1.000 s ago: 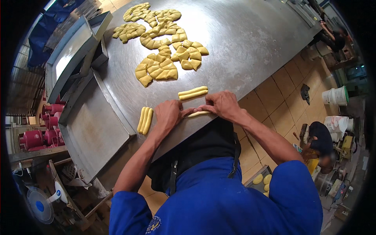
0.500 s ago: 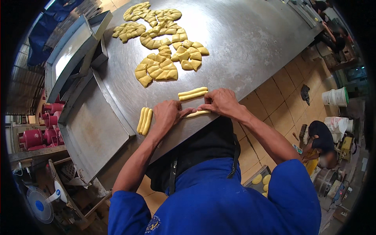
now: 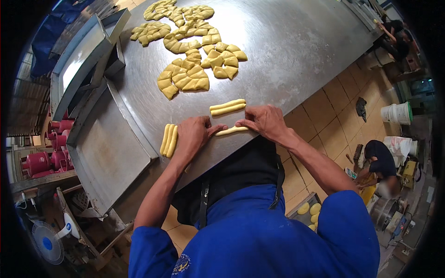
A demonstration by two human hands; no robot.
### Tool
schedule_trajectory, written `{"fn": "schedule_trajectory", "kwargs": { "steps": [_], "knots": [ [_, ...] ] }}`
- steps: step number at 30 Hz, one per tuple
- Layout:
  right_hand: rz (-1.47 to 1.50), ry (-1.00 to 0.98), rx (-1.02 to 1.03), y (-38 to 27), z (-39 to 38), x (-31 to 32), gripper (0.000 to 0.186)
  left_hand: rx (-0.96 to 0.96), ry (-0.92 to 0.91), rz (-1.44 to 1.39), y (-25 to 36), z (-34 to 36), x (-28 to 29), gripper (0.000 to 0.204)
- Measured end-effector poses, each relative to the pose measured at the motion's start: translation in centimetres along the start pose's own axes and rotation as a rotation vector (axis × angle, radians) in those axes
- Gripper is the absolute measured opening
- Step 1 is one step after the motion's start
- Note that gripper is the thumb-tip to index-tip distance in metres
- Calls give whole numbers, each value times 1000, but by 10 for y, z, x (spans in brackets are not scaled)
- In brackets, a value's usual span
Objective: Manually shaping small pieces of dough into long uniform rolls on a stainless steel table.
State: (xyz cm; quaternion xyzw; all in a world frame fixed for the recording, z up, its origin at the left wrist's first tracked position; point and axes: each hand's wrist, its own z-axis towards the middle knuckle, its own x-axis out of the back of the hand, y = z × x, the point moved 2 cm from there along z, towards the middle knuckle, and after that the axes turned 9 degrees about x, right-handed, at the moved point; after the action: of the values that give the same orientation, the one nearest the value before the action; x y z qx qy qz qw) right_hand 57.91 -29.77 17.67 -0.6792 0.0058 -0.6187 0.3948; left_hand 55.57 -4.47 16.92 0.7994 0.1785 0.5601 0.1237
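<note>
A thin strip of pale yellow dough (image 3: 232,131) lies near the front edge of the steel table, running between my two hands. My left hand (image 3: 193,132) has its fingers curled at the strip's left end, thumb stretched along the top. The strip's right part is under the curled fingers and thumb of my right hand (image 3: 265,122); a small bit of dough rises by that thumb. Just beyond lies a pair of dough rolls (image 3: 227,107) side by side. To the left of my left hand sits a group of three dough rolls (image 3: 169,140). My fingertips are partly hidden.
Several flat, cut dough pieces (image 3: 191,79) spread over the far part of the steel table (image 3: 287,55). Metal trays (image 3: 111,148) stand at the left. A tray of round dough pieces (image 3: 303,208) is low at my right. Another person (image 3: 380,160) sits on the right.
My thumbs have moved apart, uncovering more of the strip's middle. The view has shifted slightly; the rolls and cut dough lie as before.
</note>
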Motion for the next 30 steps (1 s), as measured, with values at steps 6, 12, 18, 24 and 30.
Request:
{"fn": "schedule_trajectory", "kwargs": {
  "steps": [6, 12, 18, 24, 30],
  "knots": [
    [104, -44, -30, 6, -4, 0, 53, 28, -15, -58, -4, -4, 4, 65],
    [76, -64, -107, 1, -4, 5, 45, -29, 60, -109, -5, -9, 3, 53],
    [90, 172, 260, -24, -32, 6, 23, -319, 106, -304, -9, -40, 4, 41],
    [164, -24, 138, -29, -24, -3, 19, -432, 102, -256, -3, -35, -2, 39],
    [362, 44, 1, -23, 21, 45, 20, -270, 127, -541, 8, -5, 43, 26]
  ]
}}
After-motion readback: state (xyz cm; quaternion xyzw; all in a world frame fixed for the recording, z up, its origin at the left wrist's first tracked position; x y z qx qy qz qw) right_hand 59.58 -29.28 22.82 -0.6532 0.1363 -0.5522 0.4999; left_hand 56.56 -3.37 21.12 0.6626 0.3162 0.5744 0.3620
